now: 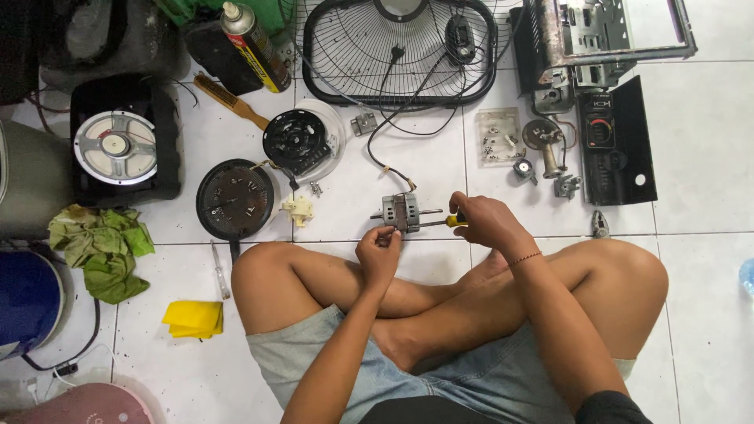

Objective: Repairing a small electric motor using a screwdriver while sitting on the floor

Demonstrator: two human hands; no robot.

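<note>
Two hands are working over a small fan motor lying on the white tile floor, just ahead of the person's crossed legs. Seen from the head camera, the left hand is curling its fingers closed around the left end of the motor, where the shaft is sticking out; whether they are pinching the shaft itself or only steadying the housing, I cannot tell. The right hand is wrapping shut around a yellow-handled screwdriver, whose blade is running leftward from the fingers to the motor's right side.

Beyond the fingertips, a black cord is trailing from the motor up toward the black fan guard. Left of the left hand's fingers, a round black cover and a cream switch part are lying near each other. Right of the right hand, a clear tray of screws is sitting well apart.

The motor is looking dense and rigid, likely heavy for its bulk, with a smooth shaft that could slip; the metal block in the middle is seeming the safest grip, away from the wires.
</note>
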